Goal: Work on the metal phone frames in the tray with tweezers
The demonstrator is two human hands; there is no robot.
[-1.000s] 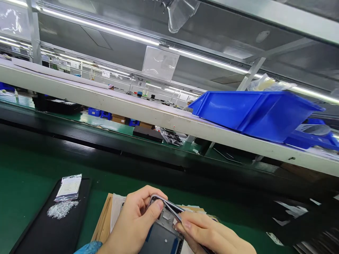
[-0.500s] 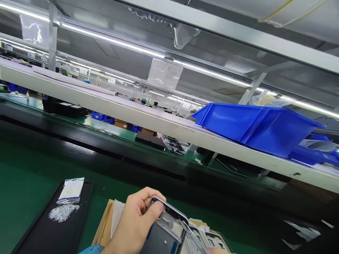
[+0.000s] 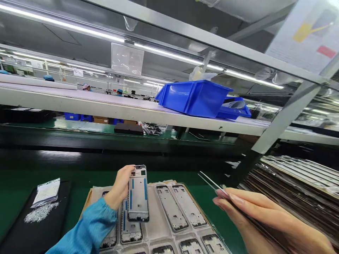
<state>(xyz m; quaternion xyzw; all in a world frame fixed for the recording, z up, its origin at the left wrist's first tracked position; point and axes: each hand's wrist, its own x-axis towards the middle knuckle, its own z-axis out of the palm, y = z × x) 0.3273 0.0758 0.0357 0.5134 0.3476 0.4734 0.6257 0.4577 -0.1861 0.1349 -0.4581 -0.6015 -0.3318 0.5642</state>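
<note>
White-and-grey rectangular phone mid-frame with blue strips (image 3: pixel 138 193) is held upright just above the moulded pale plastic tray (image 3: pixel 159 225), over the tray's left columns. Left hand (image 3: pixel 120 187) grips it by the left long edge near the top, thumb and fingers closed on the rim; blue sleeve (image 3: pixel 87 231) runs down to the frame's lower left. Right hand (image 3: pixel 254 211) is well apart on the right, pinching thin metal tweezers (image 3: pixel 210 182), tips pointing up-left toward the frame, nothing visible between the tips.

Tray holds more frames of the same kind in pockets, e.g. grey frame (image 3: pixel 171 208) just right of the held one.

To do this well, judging by the pose: keep the grip on the edges only, off the inner face; hold the frame steady and flat to the eye; bring tweezer tips in slowly so they don't scratch.

Further out: black mat (image 3: pixel 34 233) on the green surface (image 3: pixel 16 183) with a small clear bag (image 3: pixel 47 192) and a pile of tiny clear parts (image 3: pixel 37 213). Blue plastic bin (image 3: pixel 193 97) on the white shelf (image 3: pixel 79 102) above.
</note>
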